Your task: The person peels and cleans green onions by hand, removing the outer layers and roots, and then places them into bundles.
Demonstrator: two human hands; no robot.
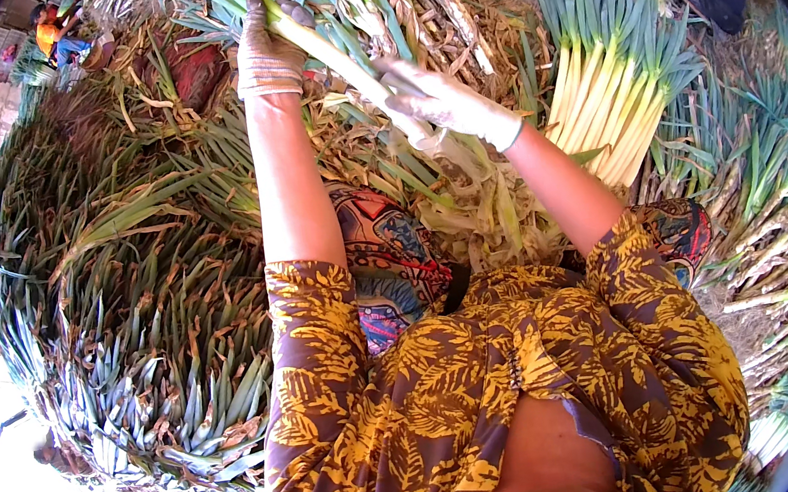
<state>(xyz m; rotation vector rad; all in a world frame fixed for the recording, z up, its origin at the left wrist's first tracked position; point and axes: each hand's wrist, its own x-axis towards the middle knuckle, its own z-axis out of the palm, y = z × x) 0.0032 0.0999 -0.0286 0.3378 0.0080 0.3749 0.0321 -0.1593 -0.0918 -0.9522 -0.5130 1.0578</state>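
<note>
As I watch through the head view, one leek runs slantwise across the upper middle, its green leaves toward the upper left and its pale base toward the lower right. The left grip, gloved, is wrapped around the upper stalk, so the leek passes between thumb and fingers. The right grip, in a pale glove, lies against the lower stalk near the base, fingers stretched out; I cannot tell whether it closes on the stalk. Below that end I see loose stripped leaves. A fan of cleaned leeks lies to the right, and a large leek pile to the left.
</note>
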